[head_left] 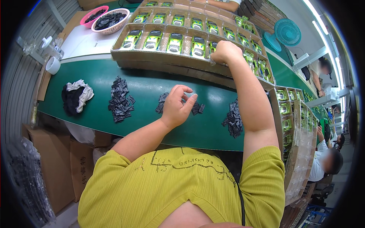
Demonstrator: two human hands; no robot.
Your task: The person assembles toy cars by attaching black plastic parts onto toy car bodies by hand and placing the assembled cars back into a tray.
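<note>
My right hand (228,53) reaches over the front row of a divided tray of toy cars, fingers bent down into one compartment. A green toy car (213,47) shows partly beside it; whatever the fingertips grip is hidden. Above the green table, my left hand (176,107) is half curled, thumb apart from the fingers, with nothing visible in it. Beneath it lies a small pile of black plastic pieces (198,109). The tray (152,57) holds several rows of green and white cars with dark roofs, each in its own clear compartment.
More black pieces lie in piles at left (121,100) and right (233,119). A black and white cloth (77,97) is farther left. Two baskets of black parts (111,21) stand at the back left. More trays (287,125), a teal fan (288,32) and other people are at right.
</note>
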